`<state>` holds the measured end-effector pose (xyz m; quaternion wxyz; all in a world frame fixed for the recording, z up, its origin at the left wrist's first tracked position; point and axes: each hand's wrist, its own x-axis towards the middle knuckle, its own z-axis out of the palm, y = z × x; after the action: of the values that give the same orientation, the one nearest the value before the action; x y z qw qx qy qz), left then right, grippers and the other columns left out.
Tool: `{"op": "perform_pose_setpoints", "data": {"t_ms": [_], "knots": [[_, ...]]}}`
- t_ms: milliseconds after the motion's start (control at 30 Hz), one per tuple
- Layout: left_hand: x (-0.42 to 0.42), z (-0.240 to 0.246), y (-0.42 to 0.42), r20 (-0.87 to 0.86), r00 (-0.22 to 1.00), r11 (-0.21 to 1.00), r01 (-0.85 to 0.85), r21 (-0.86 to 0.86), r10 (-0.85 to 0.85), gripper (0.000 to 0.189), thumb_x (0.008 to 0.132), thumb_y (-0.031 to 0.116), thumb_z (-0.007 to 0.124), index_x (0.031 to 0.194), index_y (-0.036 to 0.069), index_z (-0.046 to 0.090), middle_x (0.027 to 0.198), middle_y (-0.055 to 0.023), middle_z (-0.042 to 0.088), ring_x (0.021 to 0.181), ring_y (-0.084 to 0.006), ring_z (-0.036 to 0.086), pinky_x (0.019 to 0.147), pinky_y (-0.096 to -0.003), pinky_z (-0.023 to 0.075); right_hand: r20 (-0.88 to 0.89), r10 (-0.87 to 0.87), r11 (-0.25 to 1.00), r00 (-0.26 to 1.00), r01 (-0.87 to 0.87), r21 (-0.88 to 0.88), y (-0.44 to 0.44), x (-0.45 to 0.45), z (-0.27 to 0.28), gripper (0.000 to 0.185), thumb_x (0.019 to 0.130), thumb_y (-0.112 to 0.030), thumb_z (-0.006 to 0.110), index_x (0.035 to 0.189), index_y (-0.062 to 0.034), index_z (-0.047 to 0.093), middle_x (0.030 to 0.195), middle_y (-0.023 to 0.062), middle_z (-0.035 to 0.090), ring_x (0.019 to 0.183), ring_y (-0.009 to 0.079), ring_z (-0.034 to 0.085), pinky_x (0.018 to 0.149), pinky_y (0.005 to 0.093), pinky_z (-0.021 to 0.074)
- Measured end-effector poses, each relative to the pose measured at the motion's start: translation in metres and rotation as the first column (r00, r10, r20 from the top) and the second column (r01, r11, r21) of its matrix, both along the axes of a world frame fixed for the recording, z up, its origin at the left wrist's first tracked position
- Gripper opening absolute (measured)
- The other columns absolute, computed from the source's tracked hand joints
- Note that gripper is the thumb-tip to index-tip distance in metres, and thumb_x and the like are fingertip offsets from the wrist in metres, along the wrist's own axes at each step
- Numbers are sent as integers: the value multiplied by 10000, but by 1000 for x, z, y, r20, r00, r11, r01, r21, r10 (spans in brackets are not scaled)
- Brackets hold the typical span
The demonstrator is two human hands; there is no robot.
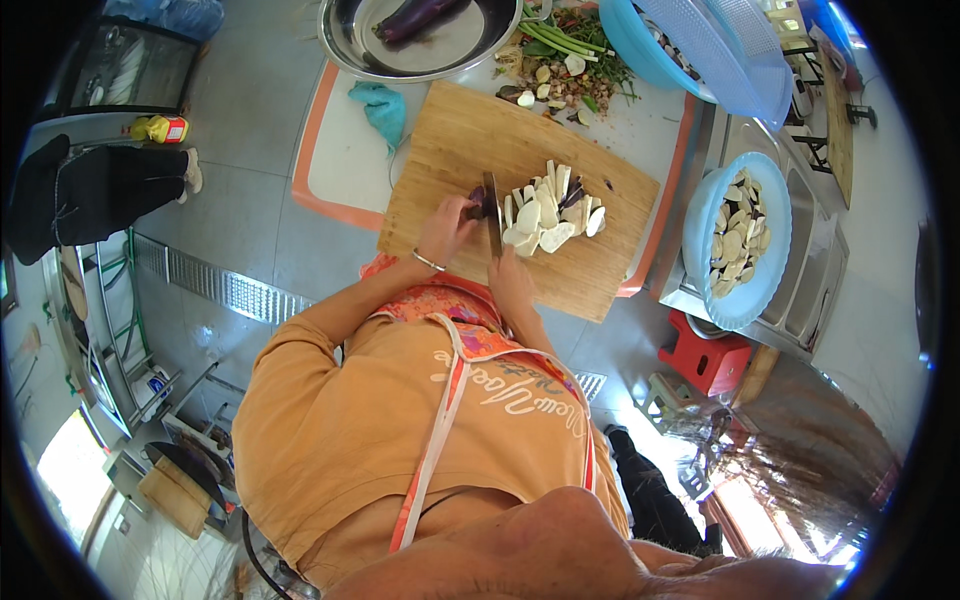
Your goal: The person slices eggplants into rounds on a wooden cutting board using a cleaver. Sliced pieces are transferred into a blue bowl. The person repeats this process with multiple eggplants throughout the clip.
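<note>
My left hand (444,227), with a bracelet at the wrist, holds a dark purple piece of eggplant (477,201) on a wooden cutting board (457,142). Gripped in my right hand (512,283) is a kitchen knife (493,214), its blade upright against the right side of that piece. Just right of the blade lies a heap of pale cut eggplant slices and sticks (551,214), some with purple skin. My left fingers partly hide the held piece, and my right hand covers the knife's handle.
Beyond the board are a steel basin (337,56) with whole eggplant (420,19), a turquoise cloth (381,112), and vegetable scraps (577,82). Right stand a light-blue bowl of slices (701,247), plastic baskets (750,75) and a red stool (701,352). People in dark clothes stand left (112,187) and behind.
</note>
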<state>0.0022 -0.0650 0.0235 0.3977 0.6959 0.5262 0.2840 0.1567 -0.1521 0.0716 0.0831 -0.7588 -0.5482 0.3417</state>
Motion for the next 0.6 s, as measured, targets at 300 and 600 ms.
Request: {"op": "perform_pose_setpoints", "data": {"t_ms": [300,600], "knots": [[4,-2,-3,123,989,992,-70,-109,83,328,816,62,730,1095,32,561,960,-136,608,789,-277,645,678,-371,524,30,-61,997,998,62,-36,7,26,17,281,959,-264,527,1079,-10,519,791,281,658,719,491,628,658,589,471],[1,-1,-3,45,996,990,-75,-118,81,345,797,92,754,1080,34,564,904,-135,621,751,-279,647,659,-378,518,-44,17,986,999,-24,-167,-4,15,22,262,961,-228,488,1128,-26,500,826,299,663,780,493,643,706,612,476]]}}
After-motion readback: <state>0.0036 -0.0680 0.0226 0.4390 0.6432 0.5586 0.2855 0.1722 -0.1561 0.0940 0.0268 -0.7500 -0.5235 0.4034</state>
